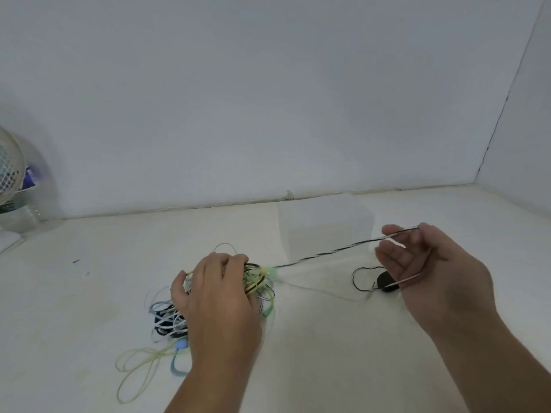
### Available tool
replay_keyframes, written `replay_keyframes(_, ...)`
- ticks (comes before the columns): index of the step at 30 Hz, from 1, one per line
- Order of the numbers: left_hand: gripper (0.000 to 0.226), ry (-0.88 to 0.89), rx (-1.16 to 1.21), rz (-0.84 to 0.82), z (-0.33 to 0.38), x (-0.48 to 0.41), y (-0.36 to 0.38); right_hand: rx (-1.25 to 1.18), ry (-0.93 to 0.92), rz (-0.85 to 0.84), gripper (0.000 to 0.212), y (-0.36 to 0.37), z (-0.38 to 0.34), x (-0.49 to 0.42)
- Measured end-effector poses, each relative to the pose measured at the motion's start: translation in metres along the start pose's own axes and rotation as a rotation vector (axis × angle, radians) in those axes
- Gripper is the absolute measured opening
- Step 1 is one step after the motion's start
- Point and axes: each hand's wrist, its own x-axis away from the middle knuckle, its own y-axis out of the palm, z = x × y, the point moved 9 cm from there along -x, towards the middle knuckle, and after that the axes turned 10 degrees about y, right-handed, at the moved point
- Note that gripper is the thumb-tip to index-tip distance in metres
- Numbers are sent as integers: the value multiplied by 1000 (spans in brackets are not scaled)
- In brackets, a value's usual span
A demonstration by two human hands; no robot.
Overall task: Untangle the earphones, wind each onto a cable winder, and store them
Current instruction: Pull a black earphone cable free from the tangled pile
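Left hand point(214, 296) grips the tangle point(257, 280) on the bench point(328, 338); black cable point(328, 252) runs taut rightward, hooked round the half-curled right hand point(432, 272).

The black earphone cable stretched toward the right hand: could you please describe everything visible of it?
The black earphone cable is thin and dark with a pale sheen, seemingly two strands twisted together. It runs taut from the tangle, which the left hand grips on the table, up to the right hand. It loops round that hand, then ends in a loose loop on the table beside a dark oval object.
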Motion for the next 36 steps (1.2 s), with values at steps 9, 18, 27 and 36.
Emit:
replay_keyframes(9, 59, 54, 56, 46, 5, 0, 0, 1312, -410, 623, 34, -1, -24, 23)
replay_keyframes(18, 51, 206, 92, 42, 30, 1, 0, 1581, -431, -316, 64, 85, 83, 29)
replay_keyframes(27, 56, 228, 186, -65, 32, 2, 11, 1336, -233, -212, 21, 59, 75, 11)
replay_keyframes(36, 25, 6, 263, 177, 0, -2, -17, 664, -296, 109, 25, 22, 13, 11)
